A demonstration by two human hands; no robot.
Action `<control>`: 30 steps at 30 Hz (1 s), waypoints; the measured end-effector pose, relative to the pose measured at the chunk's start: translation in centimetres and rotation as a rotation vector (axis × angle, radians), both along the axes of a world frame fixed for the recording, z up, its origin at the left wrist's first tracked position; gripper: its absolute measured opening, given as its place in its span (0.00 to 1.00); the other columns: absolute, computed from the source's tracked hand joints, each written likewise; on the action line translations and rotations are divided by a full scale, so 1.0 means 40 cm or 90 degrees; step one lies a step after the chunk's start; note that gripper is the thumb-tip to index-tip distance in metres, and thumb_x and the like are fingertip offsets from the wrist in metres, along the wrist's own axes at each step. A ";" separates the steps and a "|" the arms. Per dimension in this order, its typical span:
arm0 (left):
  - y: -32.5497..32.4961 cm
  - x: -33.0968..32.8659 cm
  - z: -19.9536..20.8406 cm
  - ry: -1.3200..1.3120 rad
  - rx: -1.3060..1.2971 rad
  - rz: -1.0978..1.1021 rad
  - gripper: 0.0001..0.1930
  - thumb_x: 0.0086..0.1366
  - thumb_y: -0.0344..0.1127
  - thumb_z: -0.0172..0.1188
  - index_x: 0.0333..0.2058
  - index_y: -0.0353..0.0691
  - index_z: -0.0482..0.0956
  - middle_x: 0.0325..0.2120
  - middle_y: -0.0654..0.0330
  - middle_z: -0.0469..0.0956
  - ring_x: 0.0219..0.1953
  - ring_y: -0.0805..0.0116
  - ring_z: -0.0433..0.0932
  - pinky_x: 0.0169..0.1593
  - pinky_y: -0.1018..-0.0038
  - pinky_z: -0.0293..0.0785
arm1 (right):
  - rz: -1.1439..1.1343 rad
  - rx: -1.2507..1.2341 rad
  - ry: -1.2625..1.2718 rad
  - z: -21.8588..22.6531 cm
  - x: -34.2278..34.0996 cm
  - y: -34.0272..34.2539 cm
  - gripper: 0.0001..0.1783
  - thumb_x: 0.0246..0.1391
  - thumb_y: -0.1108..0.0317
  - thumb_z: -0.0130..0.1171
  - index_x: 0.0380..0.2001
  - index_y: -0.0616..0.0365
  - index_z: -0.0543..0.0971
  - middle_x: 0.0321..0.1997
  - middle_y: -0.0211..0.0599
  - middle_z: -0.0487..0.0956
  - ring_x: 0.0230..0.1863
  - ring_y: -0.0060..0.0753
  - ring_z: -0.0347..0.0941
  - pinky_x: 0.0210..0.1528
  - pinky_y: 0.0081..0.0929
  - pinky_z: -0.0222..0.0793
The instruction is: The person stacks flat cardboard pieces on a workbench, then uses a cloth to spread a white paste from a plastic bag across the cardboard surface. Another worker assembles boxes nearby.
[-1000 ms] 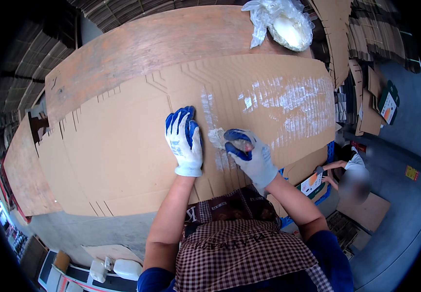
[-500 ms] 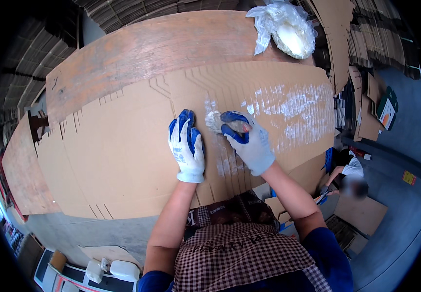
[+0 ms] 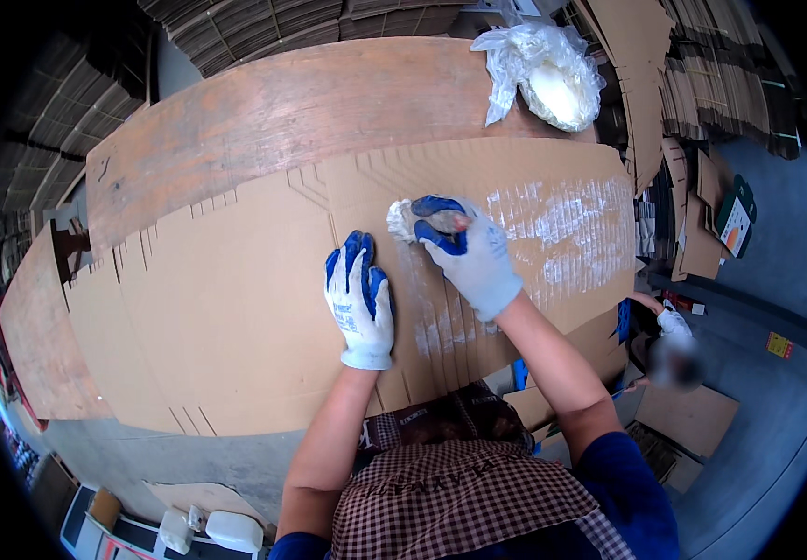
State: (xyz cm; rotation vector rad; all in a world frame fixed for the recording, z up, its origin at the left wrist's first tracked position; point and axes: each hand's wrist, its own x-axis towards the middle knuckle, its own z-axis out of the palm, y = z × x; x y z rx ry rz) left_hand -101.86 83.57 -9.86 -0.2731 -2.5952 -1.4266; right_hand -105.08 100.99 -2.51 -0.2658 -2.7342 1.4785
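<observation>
A large sheet of brown cardboard [image 3: 226,299] with slits and creases lies across the table under both hands. My left hand [image 3: 359,303], in a white glove with blue fingertips, rests flat on it, fingers stretched out. In a matching glove, my right hand [image 3: 473,257] grips a short brush [image 3: 441,221]. Its whitish head [image 3: 401,222] points left and touches the sheet; the handle is mostly hidden by the fingers. White paste streaks [image 3: 567,224] cover the sheet's right part, and fainter ones show below the brush.
A clear plastic bag [image 3: 553,89] holding a white mass sits at the table's far right. The wooden table [image 3: 282,93] shows behind the sheet. Bundled cardboard stacks [image 3: 254,33] stand beyond. A co-worker [image 3: 674,345] is at the right. White jugs [image 3: 233,531] are at lower left.
My right hand has moved the brush a little farther away and slightly left over the cardboard. My left hand stays flat. The whole view has shifted slightly.
</observation>
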 end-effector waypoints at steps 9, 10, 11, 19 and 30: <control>-0.002 0.001 -0.007 0.009 -0.004 -0.006 0.19 0.72 0.35 0.49 0.56 0.33 0.75 0.58 0.48 0.75 0.60 0.46 0.70 0.67 0.54 0.60 | 0.033 0.124 -0.028 -0.023 -0.034 0.003 0.21 0.54 0.60 0.67 0.49 0.56 0.77 0.46 0.48 0.81 0.45 0.58 0.78 0.48 0.43 0.75; -0.003 0.000 -0.009 0.010 -0.003 -0.005 0.19 0.72 0.35 0.49 0.56 0.33 0.75 0.58 0.48 0.75 0.60 0.46 0.70 0.67 0.54 0.60 | 0.033 0.142 -0.033 -0.024 -0.036 0.008 0.21 0.54 0.60 0.67 0.49 0.55 0.76 0.46 0.48 0.81 0.45 0.58 0.78 0.48 0.44 0.75; -0.003 -0.001 -0.008 0.009 -0.005 -0.003 0.19 0.72 0.35 0.49 0.56 0.33 0.75 0.58 0.48 0.75 0.60 0.46 0.70 0.67 0.54 0.60 | 0.033 0.161 -0.038 -0.025 -0.038 0.011 0.22 0.54 0.60 0.66 0.49 0.55 0.76 0.46 0.48 0.81 0.45 0.58 0.78 0.48 0.44 0.75; 0.001 -0.001 -0.004 -0.006 -0.012 0.004 0.19 0.71 0.34 0.50 0.56 0.33 0.76 0.58 0.48 0.75 0.60 0.45 0.70 0.66 0.54 0.61 | -0.022 0.111 -0.011 0.003 0.007 0.014 0.21 0.53 0.63 0.67 0.50 0.55 0.76 0.46 0.47 0.81 0.46 0.56 0.78 0.48 0.42 0.75; 0.007 -0.001 -0.009 0.026 0.032 0.010 0.18 0.71 0.34 0.49 0.53 0.30 0.77 0.55 0.46 0.77 0.58 0.45 0.71 0.64 0.56 0.63 | -0.033 0.017 -0.050 0.054 0.204 -0.007 0.20 0.55 0.64 0.66 0.51 0.52 0.77 0.48 0.44 0.80 0.47 0.55 0.78 0.48 0.41 0.75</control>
